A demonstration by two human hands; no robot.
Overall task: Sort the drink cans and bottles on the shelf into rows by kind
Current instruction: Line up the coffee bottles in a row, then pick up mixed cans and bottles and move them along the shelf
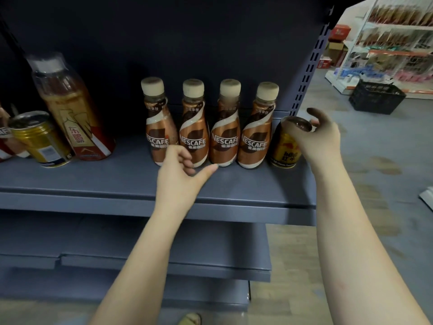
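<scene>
Several brown Nescafe bottles point(225, 127) stand in a row at the back of the grey shelf point(117, 181). My right hand point(321, 137) grips the top of a gold Red Bull can point(284, 148) standing at the row's right end, near the shelf's edge. My left hand point(182, 172) hovers with fingers apart just in front of the second bottle point(194, 130), thumb touching the shelf below the third. At the left stand another gold can point(39, 139), a tall red-and-gold energy drink bottle point(72, 109), and a partly cut-off item point(4, 141).
Lower grey shelves point(164, 261) jut out below. A perforated upright point(307, 73) bounds the shelf on the right. Beyond it are a grey floor, a black crate point(377, 96) and a stocked white rack point(393, 43). A shoe tip point(191, 319) shows at the bottom.
</scene>
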